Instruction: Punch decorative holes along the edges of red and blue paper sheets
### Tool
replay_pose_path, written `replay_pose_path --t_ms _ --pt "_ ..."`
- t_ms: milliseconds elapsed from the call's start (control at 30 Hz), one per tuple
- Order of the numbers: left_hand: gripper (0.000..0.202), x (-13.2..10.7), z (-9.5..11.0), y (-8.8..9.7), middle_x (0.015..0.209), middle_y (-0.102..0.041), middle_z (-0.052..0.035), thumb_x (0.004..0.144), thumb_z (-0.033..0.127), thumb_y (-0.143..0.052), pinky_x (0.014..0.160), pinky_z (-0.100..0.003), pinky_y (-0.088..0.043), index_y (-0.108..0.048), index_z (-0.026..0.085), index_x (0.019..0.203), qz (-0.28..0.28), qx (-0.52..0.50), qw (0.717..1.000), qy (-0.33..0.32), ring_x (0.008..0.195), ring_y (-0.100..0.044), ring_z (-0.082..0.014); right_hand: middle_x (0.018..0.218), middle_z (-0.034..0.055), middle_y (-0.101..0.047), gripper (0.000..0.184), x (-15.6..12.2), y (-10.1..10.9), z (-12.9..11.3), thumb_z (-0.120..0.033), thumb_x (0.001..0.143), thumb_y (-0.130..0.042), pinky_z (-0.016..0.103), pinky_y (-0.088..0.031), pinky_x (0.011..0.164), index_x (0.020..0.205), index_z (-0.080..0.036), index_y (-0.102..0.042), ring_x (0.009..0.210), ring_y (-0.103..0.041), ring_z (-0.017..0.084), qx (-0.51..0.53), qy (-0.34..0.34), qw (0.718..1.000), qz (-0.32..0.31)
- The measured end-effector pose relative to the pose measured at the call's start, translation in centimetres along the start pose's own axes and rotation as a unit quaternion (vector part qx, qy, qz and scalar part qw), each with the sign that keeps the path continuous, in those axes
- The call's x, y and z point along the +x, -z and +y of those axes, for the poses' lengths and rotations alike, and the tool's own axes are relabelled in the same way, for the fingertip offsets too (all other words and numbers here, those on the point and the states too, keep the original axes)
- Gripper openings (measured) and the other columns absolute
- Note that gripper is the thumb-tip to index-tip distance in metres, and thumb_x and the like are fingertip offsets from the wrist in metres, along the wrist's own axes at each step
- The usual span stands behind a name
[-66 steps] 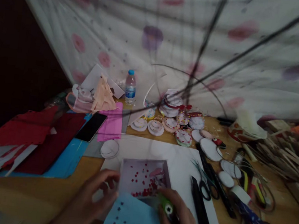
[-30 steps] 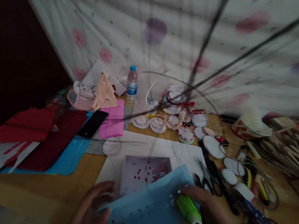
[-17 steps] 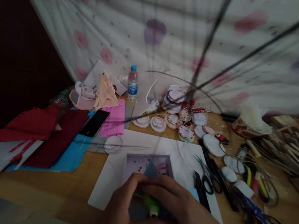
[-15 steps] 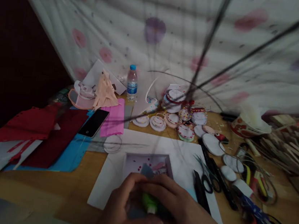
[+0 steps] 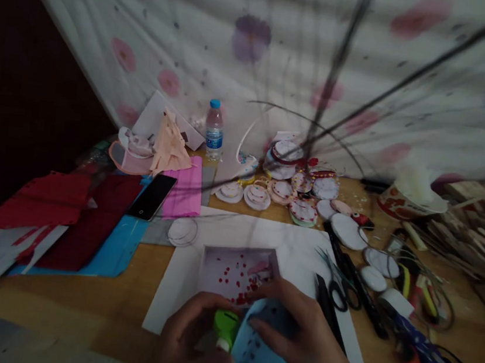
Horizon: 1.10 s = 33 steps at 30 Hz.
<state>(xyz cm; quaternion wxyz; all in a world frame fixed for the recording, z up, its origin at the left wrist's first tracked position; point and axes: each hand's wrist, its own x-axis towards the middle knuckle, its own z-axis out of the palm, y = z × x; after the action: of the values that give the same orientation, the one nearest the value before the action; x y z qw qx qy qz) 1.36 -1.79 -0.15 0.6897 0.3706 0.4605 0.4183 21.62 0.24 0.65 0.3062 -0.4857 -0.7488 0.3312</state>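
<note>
My left hand [image 5: 192,340] is wrapped round a small green craft punch [image 5: 225,325], its pale end towards me. In my right hand [image 5: 300,324] a light blue sheet [image 5: 264,361] is pinched between thumb and fingers, and it curves up beside the punch. A row of small dark holes runs along the sheet's left edge. Whether the sheet touches the punch I cannot tell. Just beyond my hands a shallow box [image 5: 240,251] holds several small red dots [image 5: 225,272] and a pink piece. The box rests on a white board [image 5: 180,291].
Scissors [image 5: 337,293] and a black cutter [image 5: 327,315] lie at the right, with a blue glue gun [image 5: 425,345] beyond. Decorated round pieces [image 5: 256,196] and a water bottle [image 5: 214,131] stand behind. At the left are a phone [image 5: 152,197] and a red sheet [image 5: 41,198].
My hands, close together before, have moved apart. The blue sheet has come up into fuller view at the right, the punch has shifted left, and more of the box shows.
</note>
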Motion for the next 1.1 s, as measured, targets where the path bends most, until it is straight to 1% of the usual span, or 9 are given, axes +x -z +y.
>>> replay_pose_path --t_ms 33,100,200,300,467,633,733,900,1100 --pt "0.038 0.0 0.0 -0.1 0.080 -0.070 0.0013 0.055 0.023 -0.083 0.065 -0.020 -0.047 -0.069 0.027 0.091 0.000 -0.004 1.000 -0.008 0.075 -0.063 -0.0169 0.075 0.0002 -0.062 0.009 0.1 -0.1 0.0 -0.029 0.085 -0.061 0.023 -0.047 0.062 0.086 -0.020 -0.060 0.069 -0.060 0.015 -0.003 -0.015 1.000 0.015" --pt "0.039 0.2 0.3 -0.1 0.077 -0.070 0.0009 0.053 0.023 -0.084 0.064 -0.021 -0.047 -0.070 0.025 0.089 0.010 -0.019 1.000 -0.017 0.072 -0.062 -0.0165 0.065 -0.0014 -0.059 0.018 0.2 -0.3 0.0 -0.033 0.085 -0.061 0.022 -0.043 0.055 0.075 -0.019 -0.060 0.060 -0.056 0.013 -0.011 -0.044 0.998 0.042" --pt "0.044 0.8 1.1 0.3 0.082 -0.072 -0.0032 0.052 0.026 -0.084 0.067 -0.025 -0.049 -0.070 0.022 0.093 0.036 -0.024 0.999 0.000 0.075 -0.064 -0.0200 0.060 -0.0016 -0.059 0.025 0.2 -0.4 -0.1 -0.035 0.088 -0.057 0.022 -0.041 0.052 0.070 -0.018 -0.062 0.055 -0.054 0.012 -0.005 -0.059 0.998 0.037" --pt "0.043 1.1 1.9 0.8 0.085 -0.073 -0.0060 0.053 0.025 -0.083 0.070 -0.028 -0.051 -0.070 0.020 0.094 0.049 0.010 0.999 0.020 0.082 -0.065 -0.0235 0.061 -0.0002 -0.061 0.025 0.2 -0.2 -0.5 -0.032 0.089 -0.055 0.022 -0.041 0.052 0.072 -0.017 -0.065 0.055 -0.054 0.012 0.012 -0.029 0.999 0.033" --pt "0.037 1.0 2.6 1.0 0.079 -0.070 -0.0026 0.054 0.026 -0.081 0.065 -0.026 -0.050 -0.070 0.021 0.089 0.057 0.068 0.996 0.010 0.077 -0.064 -0.0224 0.063 0.0013 -0.061 0.017 0.5 -0.1 -1.3 -0.025 0.090 -0.056 0.024 -0.041 0.053 0.080 -0.017 -0.067 0.058 -0.055 0.013 -0.012 0.044 0.998 0.049" --pt "0.038 0.9 3.1 0.7 0.077 -0.067 0.0010 0.050 0.024 -0.083 0.064 -0.021 -0.047 -0.070 0.023 0.086 0.069 0.115 0.991 -0.005 0.075 -0.061 -0.0196 0.062 0.0012 -0.059 0.017 0.8 0.0 -2.0 -0.021 0.090 -0.055 0.024 -0.038 0.054 0.077 -0.016 -0.065 0.058 -0.054 0.013 -0.023 0.081 0.996 0.031" --pt "0.038 0.7 3.3 0.6 0.081 -0.068 0.0021 0.049 0.022 -0.083 0.068 -0.020 -0.047 -0.071 0.026 0.085 0.075 0.131 0.988 -0.018 0.080 -0.060 -0.0197 0.061 0.0014 -0.058 0.015 0.8 0.1 -2.3 -0.019 0.090 -0.056 0.024 -0.037 0.052 0.079 -0.015 -0.066 0.057 -0.053 0.013 -0.029 0.101 0.993 0.047" --pt "0.038 0.3 3.4 0.9 0.087 -0.069 0.0019 0.051 0.022 -0.081 0.072 -0.023 -0.047 -0.071 0.027 0.087 0.070 0.182 0.980 -0.024 0.089 -0.060 -0.0231 0.061 0.0009 -0.058 0.014 0.7 0.2 -2.3 -0.020 0.091 -0.054 0.023 -0.036 0.049 0.082 -0.017 -0.065 0.055 -0.053 0.012 -0.032 0.114 0.992 0.053" --pt "0.038 0.3 3.2 0.9 0.090 -0.070 0.0021 0.054 0.020 -0.080 0.074 -0.025 -0.048 -0.070 0.029 0.090 0.060 0.246 0.967 -0.033 0.088 -0.062 -0.0241 0.061 0.0005 -0.057 0.013 0.5 0.3 -2.1 -0.020 0.090 -0.056 0.024 -0.036 0.050 0.082 -0.018 -0.065 0.056 -0.053 0.013 -0.033 0.114 0.992 0.049"
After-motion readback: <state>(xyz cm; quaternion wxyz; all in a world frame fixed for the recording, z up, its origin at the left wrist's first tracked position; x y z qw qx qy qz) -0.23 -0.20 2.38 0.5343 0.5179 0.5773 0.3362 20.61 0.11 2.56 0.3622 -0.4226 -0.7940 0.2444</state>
